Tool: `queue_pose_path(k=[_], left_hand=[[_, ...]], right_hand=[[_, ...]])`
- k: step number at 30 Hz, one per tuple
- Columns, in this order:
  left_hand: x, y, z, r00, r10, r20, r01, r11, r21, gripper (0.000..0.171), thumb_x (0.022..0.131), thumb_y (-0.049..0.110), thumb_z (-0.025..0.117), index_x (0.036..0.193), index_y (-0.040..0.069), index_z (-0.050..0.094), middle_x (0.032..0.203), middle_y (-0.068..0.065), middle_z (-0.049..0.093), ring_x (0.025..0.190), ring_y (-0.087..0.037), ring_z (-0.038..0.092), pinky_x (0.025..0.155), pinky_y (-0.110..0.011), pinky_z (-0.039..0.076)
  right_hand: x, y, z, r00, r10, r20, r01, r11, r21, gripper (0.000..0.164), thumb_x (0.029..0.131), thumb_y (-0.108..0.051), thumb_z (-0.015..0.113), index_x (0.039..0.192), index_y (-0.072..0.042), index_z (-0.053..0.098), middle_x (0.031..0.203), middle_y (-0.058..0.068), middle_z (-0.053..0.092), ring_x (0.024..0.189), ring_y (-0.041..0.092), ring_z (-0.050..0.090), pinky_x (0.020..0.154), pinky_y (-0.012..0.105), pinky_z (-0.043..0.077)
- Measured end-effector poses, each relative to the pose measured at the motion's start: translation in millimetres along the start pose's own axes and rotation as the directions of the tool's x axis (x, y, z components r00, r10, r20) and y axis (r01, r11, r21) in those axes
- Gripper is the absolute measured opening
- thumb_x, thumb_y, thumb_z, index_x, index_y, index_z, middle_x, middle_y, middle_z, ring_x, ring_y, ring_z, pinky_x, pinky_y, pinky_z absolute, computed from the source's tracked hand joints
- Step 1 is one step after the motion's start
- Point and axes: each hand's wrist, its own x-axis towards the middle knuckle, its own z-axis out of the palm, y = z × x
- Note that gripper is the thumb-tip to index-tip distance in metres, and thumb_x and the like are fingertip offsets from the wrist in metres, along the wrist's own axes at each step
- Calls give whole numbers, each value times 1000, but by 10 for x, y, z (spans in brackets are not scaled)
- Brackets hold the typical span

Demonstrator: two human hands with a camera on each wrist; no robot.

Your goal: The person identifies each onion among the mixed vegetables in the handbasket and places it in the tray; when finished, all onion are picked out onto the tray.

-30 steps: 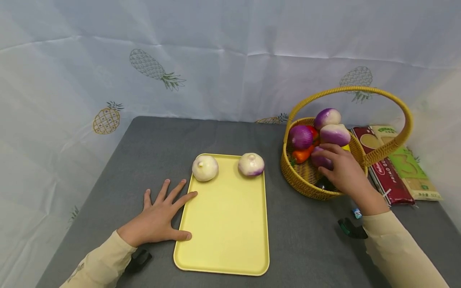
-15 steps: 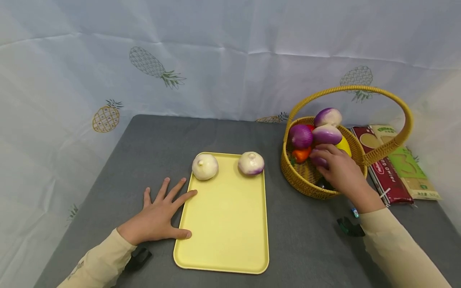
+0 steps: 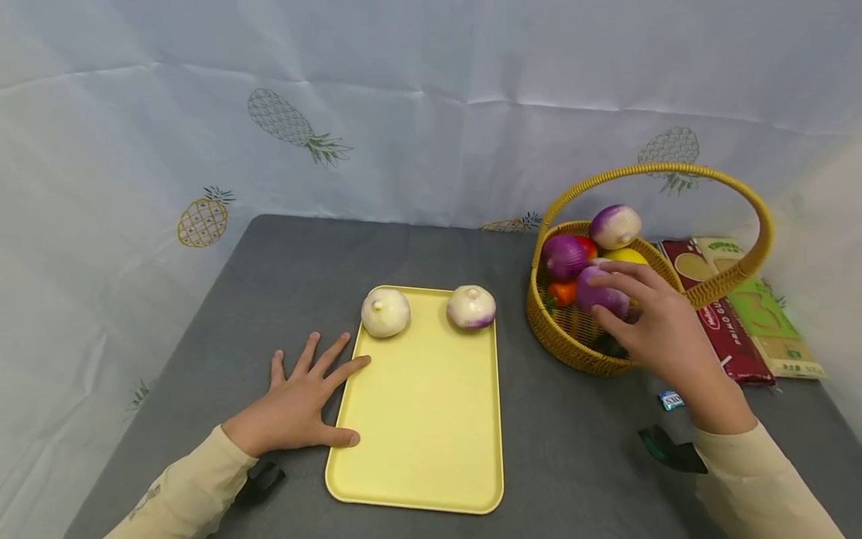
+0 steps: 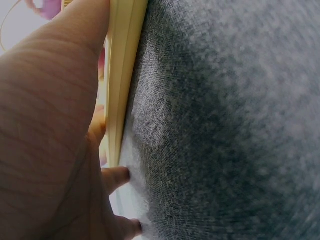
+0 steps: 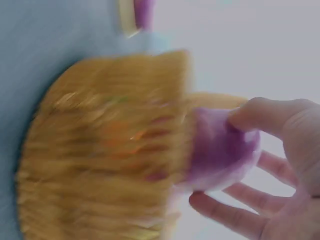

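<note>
My right hand (image 3: 663,329) grips a purple-and-white turnip (image 3: 592,293) between thumb and fingers, above the front of the wicker basket (image 3: 559,340). In the right wrist view the turnip (image 5: 220,147) is up at the basket's rim. My left hand (image 3: 296,408) lies with spread fingers at the left edge of the yellow tray (image 3: 417,419), thumb and index finger over its rim. At the tray's far end sit a whitish turnip (image 3: 386,313) on the left and a white-and-purple turnip (image 3: 471,308) on the right.
The basket also holds a red onion (image 3: 564,256), an orange pepper (image 3: 563,293), another turnip (image 3: 614,226) and a yellow item (image 3: 626,257). Its tall handle (image 3: 761,224) arches over the right side. A red packet (image 3: 737,340) and a green packet (image 3: 781,314) lie right of it.
My right hand has drawn the purple turnip up and slightly toward me. Another turnip behind it has shifted and is now mostly hidden; the yellow item shows more. My left hand stays put.
</note>
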Motion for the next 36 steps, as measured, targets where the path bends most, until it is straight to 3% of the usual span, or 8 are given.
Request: queue_pose_path(k=[3, 6, 11, 17, 22, 24, 26, 36], left_hand=[[-7, -1, -13, 1000, -2, 1, 2, 1000, -3, 105, 73, 80, 70, 159, 31, 35, 168, -14, 12, 147, -57, 2, 90, -89, 4], [-14, -4, -15, 1000, -6, 5, 7, 1000, -5, 105, 72, 80, 70, 159, 31, 35, 168, -13, 12, 147, -57, 2, 90, -89, 4], [-19, -9, -4, 1000, -8, 9, 8, 1000, -7, 105, 73, 81, 69, 159, 31, 35, 168, -13, 12, 147, -57, 2, 91, -88, 3], [-3, -15, 14, 1000, -1, 1, 1, 1000, -11, 105, 73, 80, 70, 159, 31, 36, 168, -13, 13, 147, -58, 3, 91, -88, 3], [12, -9, 25, 1000, -2, -10, 2, 1000, -2, 106, 72, 80, 71, 159, 31, 36, 168, -13, 14, 147, -57, 3, 91, -88, 3], [20, -3, 28, 1000, -4, -11, 4, 1000, 3, 106, 72, 80, 71, 159, 31, 36, 168, -12, 15, 147, -57, 4, 91, -88, 3], [28, 3, 31, 1000, -6, -11, 6, 1000, 3, 106, 71, 80, 72, 159, 30, 37, 167, -13, 15, 147, -57, 4, 91, -88, 3], [24, 32, 3, 1000, -17, -12, 17, 1000, 3, 105, 71, 76, 76, 158, 29, 38, 167, -13, 17, 147, -57, 4, 92, -88, 4]], right_hand=[[29, -203, -81, 993, -41, -110, 53, 992, 112, 56, 73, 8, 87, 124, -11, 73, 136, 5, 61, 111, 10, 58, 75, 6, 46], [59, -383, -90, 988, -68, -141, 107, 949, 295, 58, 71, 17, 84, 124, -5, 72, 136, 9, 61, 118, 8, 58, 76, 13, 51], [83, -628, 78, 994, -98, -47, 107, 798, 593, 49, 82, 19, 73, 127, 2, 66, 138, 14, 58, 125, 25, 57, 88, 27, 54], [70, -878, 580, 982, -111, 153, -42, 662, 748, 44, 91, 6, 72, 131, -9, 62, 138, 5, 57, 123, 28, 59, 95, 37, 53], [14, -1021, 1087, 909, -70, 410, -322, 507, 800, 39, 96, -9, 71, 133, -14, 60, 140, 10, 53, 116, 32, 64, 80, 42, 59], [-5, -1061, 1246, 878, -64, 474, -386, 491, 781, 39, 96, -12, 72, 134, -14, 60, 140, 9, 54, 118, 32, 64, 82, 41, 59], [-21, -1096, 1375, 868, -78, 490, -382, 524, 761, 39, 96, -12, 73, 132, -13, 60, 138, 9, 56, 119, 31, 64, 86, 37, 57], [26, -1349, 1577, 901, -221, 375, -148, 654, 742, 42, 91, -7, 77, 129, -11, 60, 126, 3, 58, 119, 22, 63, 86, 31, 56]])
